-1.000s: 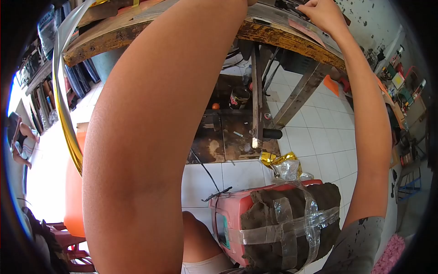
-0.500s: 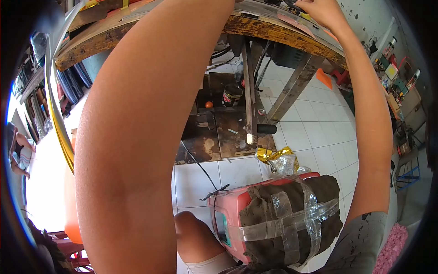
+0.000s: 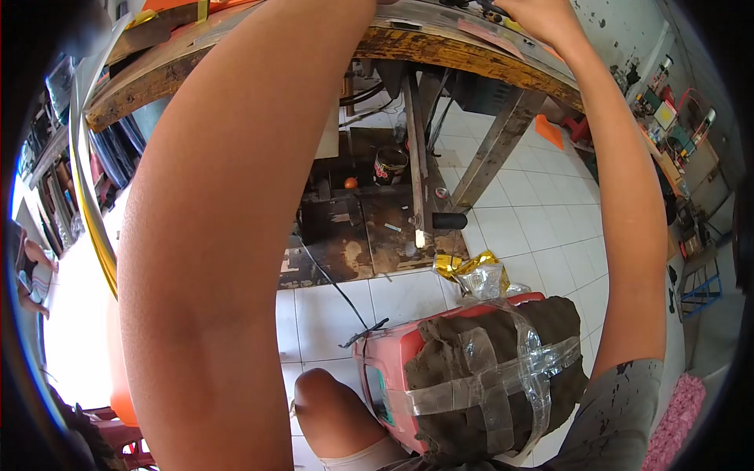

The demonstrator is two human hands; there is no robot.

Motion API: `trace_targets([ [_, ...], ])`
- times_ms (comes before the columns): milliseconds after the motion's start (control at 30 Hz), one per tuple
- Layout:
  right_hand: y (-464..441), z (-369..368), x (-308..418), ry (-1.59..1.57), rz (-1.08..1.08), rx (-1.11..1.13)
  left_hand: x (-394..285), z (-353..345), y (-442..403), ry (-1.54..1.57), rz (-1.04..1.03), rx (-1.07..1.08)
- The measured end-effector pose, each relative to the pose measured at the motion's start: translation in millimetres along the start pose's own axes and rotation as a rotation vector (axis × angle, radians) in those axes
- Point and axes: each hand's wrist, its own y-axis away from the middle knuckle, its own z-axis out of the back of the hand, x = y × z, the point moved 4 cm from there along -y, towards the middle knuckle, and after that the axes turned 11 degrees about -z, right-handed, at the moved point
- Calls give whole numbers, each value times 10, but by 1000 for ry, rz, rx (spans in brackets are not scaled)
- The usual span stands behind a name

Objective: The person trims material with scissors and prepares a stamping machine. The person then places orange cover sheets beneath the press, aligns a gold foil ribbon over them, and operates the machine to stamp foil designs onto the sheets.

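My left forearm [image 3: 220, 204] reaches up across the view to the worktable [image 3: 463, 49]. Its hand lies beyond the top edge, so its fingers are hidden. My right hand [image 3: 543, 17] is over the table top near its far right part, fingers closed together. A small dark object [image 3: 493, 11] sits at its fingertips, too cut off to name. Beside that hand a pinkish flat piece [image 3: 491, 39] lies on the table top.
A pink container [image 3: 393, 353] with a dark taped cushion [image 3: 503, 385] stands by my knee [image 3: 322, 392]. Crumpled gold and clear wrapping [image 3: 479, 275] lies behind it. Below the table are a can [image 3: 389, 166], an orange ball [image 3: 350, 183] and a wooden leg [image 3: 503, 145]. Another person [image 3: 35, 275] is at far left.
The whole view has shifted slightly, with table and floor things now a little further left. Both arms keep nearly the same pose, and my right hand stays closed at the table.
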Motion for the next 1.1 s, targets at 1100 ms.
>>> trace_targets([
  [1100,1650,1132,-2038,-421,142,36,-1102,500,1194,343,-272,-431],
])
